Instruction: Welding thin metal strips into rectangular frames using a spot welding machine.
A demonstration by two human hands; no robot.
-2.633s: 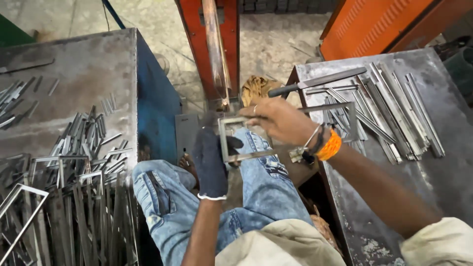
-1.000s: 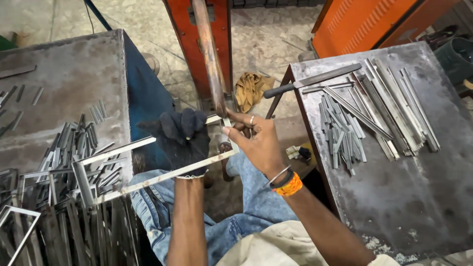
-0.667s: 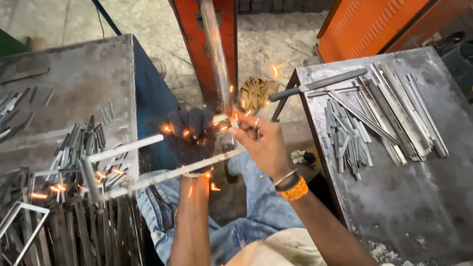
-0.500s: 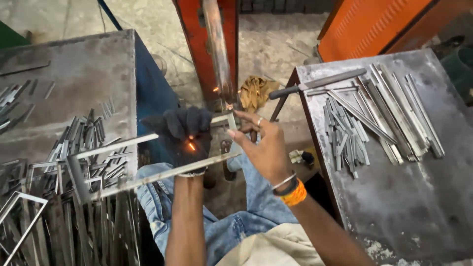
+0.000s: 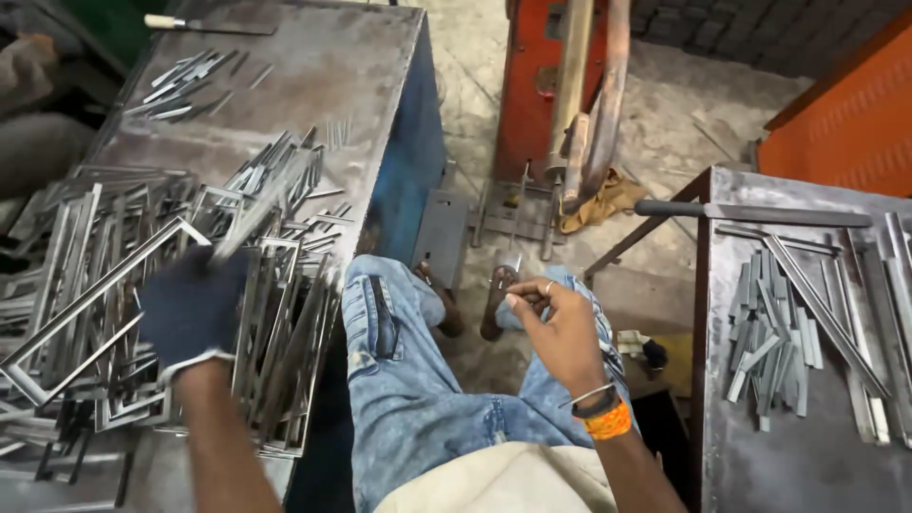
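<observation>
Left counter (image 5: 313,57): heaped with welded frames and loose strips (image 5: 285,313), more short strips (image 5: 190,76) at its 12 o'clock end, plus a tool with a pale handle (image 5: 190,21). Right counter (image 5: 807,475): pile of flat strips (image 5: 769,332), long bars (image 5: 826,313) laid across them, a dark-handled file (image 5: 750,214) along the far edge. Red welding machine (image 5: 560,85) at 12 o'clock, its arms (image 5: 594,104) hanging over the floor between the two counters. Denim knees (image 5: 418,380) fill the gap at 6 o'clock.

Left hand (image 5: 190,309), dark glove, fingers clenched on a rectangular metal frame (image 5: 104,304). Frame is motion-blurred, sits over the heap, runs from the glove toward 8 o'clock; one bar sticks up toward 1 o'clock. The pile below crowds it on all sides.

Right hand (image 5: 560,328), bare, orange wristband, over the right knee. Fingers loosely curled, holding nothing I can make out. Well apart from the frame, which lies at its 9 o'clock.
</observation>
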